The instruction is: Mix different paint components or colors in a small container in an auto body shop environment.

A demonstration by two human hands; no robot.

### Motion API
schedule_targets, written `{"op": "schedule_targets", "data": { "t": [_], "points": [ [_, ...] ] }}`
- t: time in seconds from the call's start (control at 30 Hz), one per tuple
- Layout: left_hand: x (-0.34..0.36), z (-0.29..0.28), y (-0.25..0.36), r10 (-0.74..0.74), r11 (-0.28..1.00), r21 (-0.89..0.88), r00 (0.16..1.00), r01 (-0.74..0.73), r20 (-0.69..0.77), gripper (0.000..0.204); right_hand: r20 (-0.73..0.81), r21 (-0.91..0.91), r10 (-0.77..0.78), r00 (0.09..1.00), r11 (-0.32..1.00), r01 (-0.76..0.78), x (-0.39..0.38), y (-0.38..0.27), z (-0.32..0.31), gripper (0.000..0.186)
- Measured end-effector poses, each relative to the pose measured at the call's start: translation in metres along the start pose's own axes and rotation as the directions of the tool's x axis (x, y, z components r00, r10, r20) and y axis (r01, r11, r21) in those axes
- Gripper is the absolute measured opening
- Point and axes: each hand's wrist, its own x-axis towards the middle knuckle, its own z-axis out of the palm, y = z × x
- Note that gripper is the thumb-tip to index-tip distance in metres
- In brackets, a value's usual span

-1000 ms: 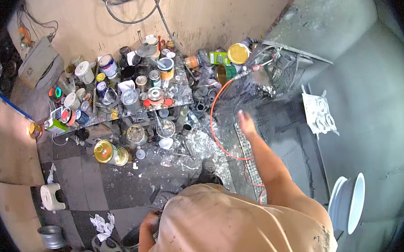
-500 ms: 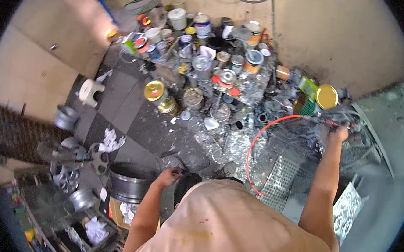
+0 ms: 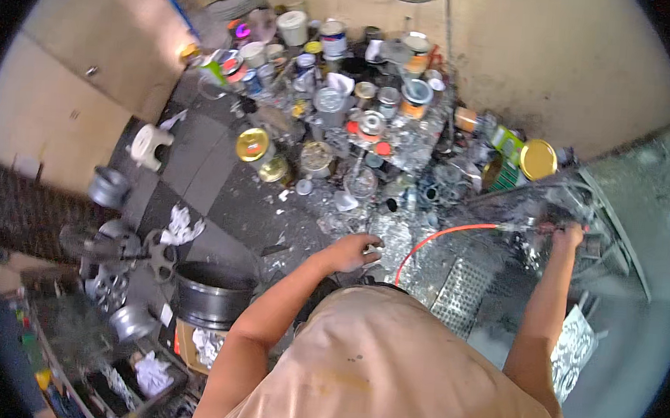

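Observation:
My right hand (image 3: pixel 568 234) grips a red-and-silver air-line fitting (image 3: pixel 545 226) on an orange hose (image 3: pixel 442 232), at the right beside a dark, paint-stained stand. My left hand (image 3: pixel 358 251) hangs over the spattered floor near the middle, fingers apart and slightly curled, with nothing visible in it; it is left of the hose. A perforated metal plate (image 3: pixel 457 299) lies between my arms, and a white patterned panel (image 3: pixel 573 354) leans beside my right forearm.
Paint cans (image 3: pixel 329 100) crowd a low bench against the wall, with gold-lidded cans (image 3: pixel 252 144) on the floor. A white stool (image 3: pixel 150 146), a dark wheel rim (image 3: pixel 214 294) and silver rims (image 3: pixel 133 321) stand at the left. A booth wall (image 3: pixel 652 223) bounds the right.
My right hand reached to the fitting, took hold and lowered it slightly. My left hand rose from low beside my body toward the middle, fingers opening. The view swung, showing more floor at the left.

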Motion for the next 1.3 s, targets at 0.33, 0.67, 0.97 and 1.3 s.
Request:
{"op": "schedule_targets", "data": {
  "t": [0.33,0.67,0.97,1.3],
  "points": [
    [0.056,0.044,0.088,0.527,0.844,0.017,0.834,-0.536,0.162,0.067,-0.043,0.085,-0.074,0.996,0.993,0.078,-0.265,0.031,0.039,0.015],
    [0.027,0.023,-0.019,0.392,0.913,-0.238,0.875,-0.332,0.283,0.041,-0.32,0.096,-0.11,0.941,0.984,0.147,-0.393,0.147,0.052,0.015],
    [-0.024,-0.025,-0.073,0.22,0.975,-0.048,0.975,-0.219,0.022,0.032,-0.223,-0.105,0.16,0.962,0.977,-0.187,-0.424,0.231,0.083,0.031],
    [-0.066,-0.071,-0.158,-0.262,0.957,0.022,0.898,0.288,-0.353,0.035,0.117,-0.362,0.018,0.993,0.932,0.025,-0.324,0.337,0.199,0.02]
  ]
}}
